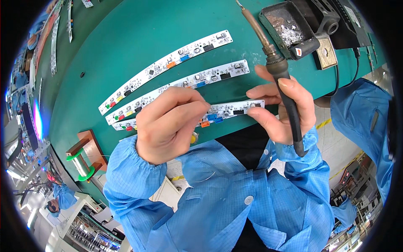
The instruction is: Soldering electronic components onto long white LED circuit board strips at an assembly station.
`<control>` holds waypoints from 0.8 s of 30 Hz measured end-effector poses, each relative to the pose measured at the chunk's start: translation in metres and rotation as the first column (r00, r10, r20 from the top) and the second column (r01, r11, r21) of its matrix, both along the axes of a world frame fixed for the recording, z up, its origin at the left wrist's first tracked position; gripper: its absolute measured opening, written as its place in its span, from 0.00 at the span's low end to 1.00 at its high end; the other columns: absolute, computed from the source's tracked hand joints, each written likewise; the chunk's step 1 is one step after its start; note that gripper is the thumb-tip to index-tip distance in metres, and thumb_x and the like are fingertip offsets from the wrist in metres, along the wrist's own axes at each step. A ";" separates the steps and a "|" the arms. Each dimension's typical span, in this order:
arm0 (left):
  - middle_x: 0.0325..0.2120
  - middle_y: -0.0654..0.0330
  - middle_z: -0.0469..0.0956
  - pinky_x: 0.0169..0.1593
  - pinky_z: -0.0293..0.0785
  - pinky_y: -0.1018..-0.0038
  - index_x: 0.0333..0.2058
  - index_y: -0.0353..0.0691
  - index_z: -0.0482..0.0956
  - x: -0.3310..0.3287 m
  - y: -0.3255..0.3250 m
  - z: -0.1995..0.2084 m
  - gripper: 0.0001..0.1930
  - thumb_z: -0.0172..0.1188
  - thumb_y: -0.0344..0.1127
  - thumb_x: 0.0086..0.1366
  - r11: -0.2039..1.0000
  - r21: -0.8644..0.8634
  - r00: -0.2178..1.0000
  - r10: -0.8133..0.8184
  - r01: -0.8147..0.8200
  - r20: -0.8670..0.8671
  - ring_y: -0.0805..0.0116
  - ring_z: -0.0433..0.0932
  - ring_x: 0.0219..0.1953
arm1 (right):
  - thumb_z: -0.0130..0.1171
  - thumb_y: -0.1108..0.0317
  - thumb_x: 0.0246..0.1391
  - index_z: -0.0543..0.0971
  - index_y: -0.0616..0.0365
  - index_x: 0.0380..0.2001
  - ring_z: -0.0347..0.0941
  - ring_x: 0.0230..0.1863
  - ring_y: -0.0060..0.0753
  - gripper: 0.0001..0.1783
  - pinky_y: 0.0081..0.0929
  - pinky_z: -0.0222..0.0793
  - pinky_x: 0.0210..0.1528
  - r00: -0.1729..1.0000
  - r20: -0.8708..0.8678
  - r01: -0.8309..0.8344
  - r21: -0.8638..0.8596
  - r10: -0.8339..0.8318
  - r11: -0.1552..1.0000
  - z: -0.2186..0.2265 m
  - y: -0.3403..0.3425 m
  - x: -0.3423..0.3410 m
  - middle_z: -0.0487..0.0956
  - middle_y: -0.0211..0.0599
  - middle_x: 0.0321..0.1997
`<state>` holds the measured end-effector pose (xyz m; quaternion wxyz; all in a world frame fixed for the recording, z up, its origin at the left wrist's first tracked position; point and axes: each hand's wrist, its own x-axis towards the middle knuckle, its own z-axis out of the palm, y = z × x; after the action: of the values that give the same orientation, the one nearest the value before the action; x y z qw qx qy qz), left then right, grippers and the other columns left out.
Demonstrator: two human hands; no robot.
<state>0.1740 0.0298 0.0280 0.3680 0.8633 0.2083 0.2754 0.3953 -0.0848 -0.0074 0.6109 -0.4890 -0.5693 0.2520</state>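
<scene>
My left hand (168,124) is closed in a pinch over the nearest curved white circuit board (231,111). Its fingertips hide whatever they hold, and a small yellow piece (194,137) shows below them. In my right hand (294,105) lies a soldering iron (277,65), its tip pointing up and away from the boards. The right thumb and fingertips also meet the right end of that near board. Blue connectors (215,118) and an orange connector (205,124) sit along its edge. Beyond it are a middle board (176,89) and a far board (161,67), both with colored connectors.
A black tray with solder scraps (289,27) and a soldering-iron stand (326,52) occupy the far right. A green-ended wire spool (80,166) rests on a brown holder (93,147) at the left. Beside me on the right is a person's blue sleeve (357,113).
</scene>
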 end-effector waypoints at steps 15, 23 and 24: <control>0.35 0.52 0.83 0.37 0.80 0.74 0.31 0.32 0.84 0.004 0.012 0.017 0.13 0.62 0.10 0.49 0.976 -0.217 0.998 -0.009 0.022 0.058 0.65 0.84 0.34 | 0.73 0.86 0.41 0.61 0.39 0.64 0.84 0.45 0.48 0.50 0.40 0.85 0.40 0.969 0.246 0.018 0.000 -0.018 1.000 -0.003 -0.007 -0.001 0.75 0.64 0.57; 0.32 0.53 0.83 0.36 0.79 0.73 0.34 0.32 0.83 0.023 0.021 0.022 0.13 0.59 0.11 0.51 0.940 -0.313 0.990 -0.141 0.136 0.006 0.63 0.83 0.32 | 0.73 0.86 0.40 0.69 0.55 0.57 0.83 0.45 0.46 0.39 0.37 0.81 0.48 0.959 0.279 0.022 0.059 -0.037 0.998 -0.006 -0.014 -0.002 0.77 0.59 0.54; 0.32 0.54 0.83 0.36 0.79 0.72 0.34 0.33 0.82 0.024 0.021 0.021 0.13 0.59 0.12 0.51 0.937 -0.317 0.988 -0.156 0.147 -0.004 0.62 0.83 0.32 | 0.73 0.86 0.41 0.70 0.55 0.57 0.83 0.45 0.46 0.38 0.37 0.81 0.47 0.956 0.290 0.022 0.059 -0.039 0.998 -0.006 -0.015 -0.003 0.77 0.59 0.54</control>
<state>0.1983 0.0504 0.0490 0.5184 0.8107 0.1878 0.1971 0.3928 -0.0996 -0.0136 0.5375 -0.5126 -0.6521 0.1521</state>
